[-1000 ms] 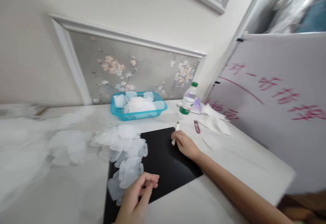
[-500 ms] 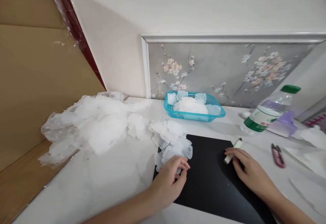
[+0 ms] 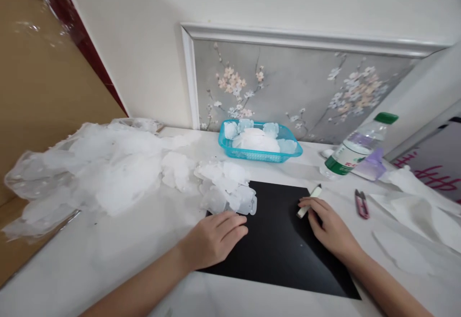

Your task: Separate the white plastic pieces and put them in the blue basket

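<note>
Table (image 3: 144, 240), white with a faint marble pattern, runs below a grey framed panel painted with pale blossoms (image 3: 288, 77). At its left spreads a big loose heap of translucent white plastic pieces (image 3: 115, 168). A flat, black, rectangular sheet (image 3: 273, 254) lies in front of the person. Beyond it stands a blue, see-through plastic basket (image 3: 252, 155) containing whitish pieces, and farther right a clear bottle with green cap and label (image 3: 353, 149). A smaller cluster of translucent, scallop-edged pieces (image 3: 226, 187) overlaps the sheet's far left corner. The left hand (image 3: 216, 240) is just in front of that cluster, fingers together and bent; whether it holds anything cannot be told. The right hand (image 3: 329, 223) has its fingers bent over a slim white pen-shaped tool (image 3: 314, 194) at the sheet's right edge; how firmly they grip is unclear. Small pink-handled snips (image 3: 362, 205) lie right of this hand.
</note>
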### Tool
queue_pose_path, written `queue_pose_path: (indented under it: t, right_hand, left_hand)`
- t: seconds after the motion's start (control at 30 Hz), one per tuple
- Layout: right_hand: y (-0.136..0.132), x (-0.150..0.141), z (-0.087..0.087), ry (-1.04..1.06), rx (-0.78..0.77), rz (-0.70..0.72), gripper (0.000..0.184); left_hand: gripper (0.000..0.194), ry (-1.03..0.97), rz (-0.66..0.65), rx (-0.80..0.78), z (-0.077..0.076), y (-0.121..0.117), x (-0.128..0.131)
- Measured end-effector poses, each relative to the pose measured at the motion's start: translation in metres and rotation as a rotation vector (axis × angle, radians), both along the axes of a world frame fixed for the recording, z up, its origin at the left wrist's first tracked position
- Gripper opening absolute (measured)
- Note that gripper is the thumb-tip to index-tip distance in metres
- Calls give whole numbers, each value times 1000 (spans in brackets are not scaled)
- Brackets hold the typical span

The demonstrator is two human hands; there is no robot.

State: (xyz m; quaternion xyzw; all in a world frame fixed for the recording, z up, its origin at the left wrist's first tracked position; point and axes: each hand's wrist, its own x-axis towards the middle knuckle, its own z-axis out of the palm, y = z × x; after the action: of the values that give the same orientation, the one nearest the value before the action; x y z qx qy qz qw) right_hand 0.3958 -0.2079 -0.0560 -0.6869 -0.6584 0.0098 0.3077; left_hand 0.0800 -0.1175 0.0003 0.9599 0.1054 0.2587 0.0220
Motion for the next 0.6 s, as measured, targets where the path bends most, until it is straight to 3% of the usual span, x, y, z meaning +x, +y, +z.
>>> queue_pose_path:
  t: [0.23,0.37,0.6]
  right_hand:
    - [2,-6,7,30,12,5,21]
    - [5,-7,10,21,-8,-6,24]
    - [11,-15,24,-18,8,-67,29]
  left_hand:
    - [34,66,29,-170,-6,2,5]
    - [34,165,13,-92,-6,2,8]
    - [31,102,-137,22,-17,1,16]
